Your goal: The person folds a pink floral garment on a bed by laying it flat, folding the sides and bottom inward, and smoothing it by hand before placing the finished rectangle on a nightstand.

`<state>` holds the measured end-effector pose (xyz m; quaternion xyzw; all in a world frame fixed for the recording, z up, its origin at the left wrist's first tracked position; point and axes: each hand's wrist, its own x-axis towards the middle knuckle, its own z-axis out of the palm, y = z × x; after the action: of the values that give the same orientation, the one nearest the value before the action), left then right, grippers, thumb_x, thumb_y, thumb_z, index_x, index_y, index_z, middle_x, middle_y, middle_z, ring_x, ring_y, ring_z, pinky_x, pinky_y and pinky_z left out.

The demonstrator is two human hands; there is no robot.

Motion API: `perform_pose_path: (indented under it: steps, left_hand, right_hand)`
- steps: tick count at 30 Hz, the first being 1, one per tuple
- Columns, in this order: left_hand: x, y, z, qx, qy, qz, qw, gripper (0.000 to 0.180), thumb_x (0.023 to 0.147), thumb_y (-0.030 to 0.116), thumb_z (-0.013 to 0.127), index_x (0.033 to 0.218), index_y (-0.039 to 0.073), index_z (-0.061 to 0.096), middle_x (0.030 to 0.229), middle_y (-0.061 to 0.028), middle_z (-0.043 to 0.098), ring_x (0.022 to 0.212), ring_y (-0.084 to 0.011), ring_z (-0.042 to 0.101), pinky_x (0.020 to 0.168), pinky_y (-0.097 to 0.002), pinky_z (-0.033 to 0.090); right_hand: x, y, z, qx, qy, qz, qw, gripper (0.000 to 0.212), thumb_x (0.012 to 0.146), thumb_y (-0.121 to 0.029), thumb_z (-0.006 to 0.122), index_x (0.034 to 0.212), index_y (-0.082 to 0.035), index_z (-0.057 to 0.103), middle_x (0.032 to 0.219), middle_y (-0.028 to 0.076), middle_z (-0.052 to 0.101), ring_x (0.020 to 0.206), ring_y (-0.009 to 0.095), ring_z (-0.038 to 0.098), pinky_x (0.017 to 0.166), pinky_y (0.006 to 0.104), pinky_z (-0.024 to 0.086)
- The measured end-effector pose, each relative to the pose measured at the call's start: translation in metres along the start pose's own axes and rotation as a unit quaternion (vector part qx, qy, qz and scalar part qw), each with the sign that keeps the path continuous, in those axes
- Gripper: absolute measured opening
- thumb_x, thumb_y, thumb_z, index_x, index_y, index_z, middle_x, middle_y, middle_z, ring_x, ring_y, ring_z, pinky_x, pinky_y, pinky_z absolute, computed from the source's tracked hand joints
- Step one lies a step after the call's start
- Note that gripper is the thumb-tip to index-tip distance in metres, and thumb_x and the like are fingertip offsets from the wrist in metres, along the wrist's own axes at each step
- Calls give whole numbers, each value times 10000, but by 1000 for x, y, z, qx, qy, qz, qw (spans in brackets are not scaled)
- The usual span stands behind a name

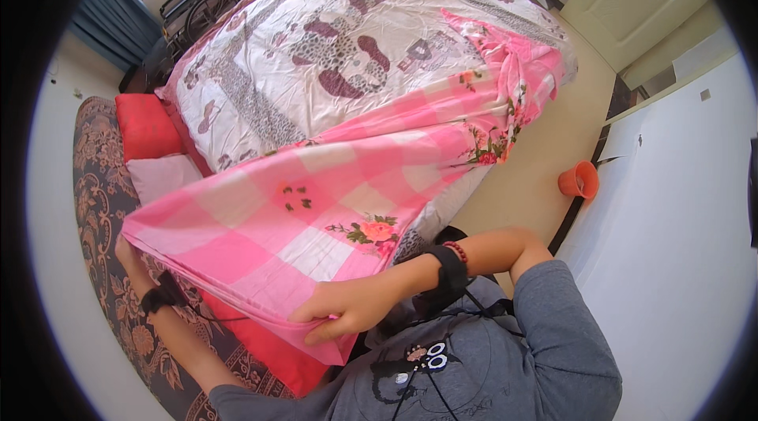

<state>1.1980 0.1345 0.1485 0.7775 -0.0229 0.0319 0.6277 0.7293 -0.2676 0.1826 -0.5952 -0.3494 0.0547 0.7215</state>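
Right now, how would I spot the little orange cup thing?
Start at the big bed with the pink checked sheet. Look past its right side, across the tan floor toward the white wall. The orange cup sits there alone, the only orange thing.

One pink checked sheet (pixel 339 192), two red pillows (pixel 148 126), one orange cup (pixel 579 180), two hands (pixel 347 309).
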Motion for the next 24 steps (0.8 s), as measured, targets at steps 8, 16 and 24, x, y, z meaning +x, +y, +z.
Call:
perform_pose_path:
  steps: [8,16,24]
  left_hand:
    - [-75,-153,-75,122,-1,-231,965,150,814,127,493,852,19,591,752,-61,588,617,-167,565,517,-268,458]
    - [-86,-193,-92,258,6,-108,960,165,761,31,451,826,9,601,617,-12,539,498,-72,473,432,-200,345]
    - [-91,-272,-38,432,25,-10,901,182,698,94,528,830,35,638,742,-162,623,681,-249,606,615,-318,443]
  right_hand:
    - [44,154,58,232,-122,148,954,200,826,-153,530,765,24,460,628,20,443,630,80,379,583,259,343]
    - [79,247,123,188,-273,172,928,223,762,-162,584,712,34,491,598,87,476,597,156,430,588,315,364]
    - [47,404,210,-143,-200,283,927,160,654,-144,531,700,6,561,657,213,552,632,376,547,553,444,421]
